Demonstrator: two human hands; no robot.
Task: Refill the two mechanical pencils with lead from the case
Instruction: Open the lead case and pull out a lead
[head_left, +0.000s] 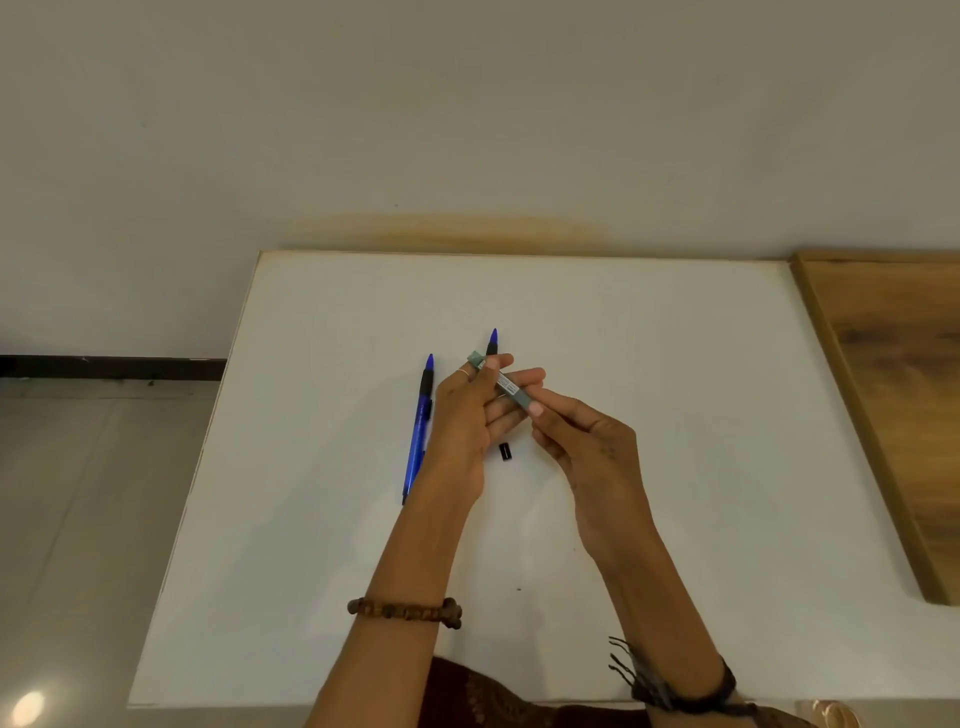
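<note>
One blue mechanical pencil (418, 432) with a black grip lies on the white table (322, 519), tip pointing away, just left of my left hand (464, 415). A second blue pencil (491, 343) sits in my left hand; only its blue tip and black grip show above my fingers. A slim grey-green lead case (505, 385) with a white label runs slantwise between both hands. My right hand (576, 441) pinches its near end, and my left fingers touch its far end. A small black cap (505, 451) lies on the table below my hands.
A wooden board (893, 395) lies along the table's right side. The table's left edge drops to a tiled floor (78, 493). A pale wall (467, 130) stands behind the table. A tiny dark speck (519, 589) sits on the table between my forearms.
</note>
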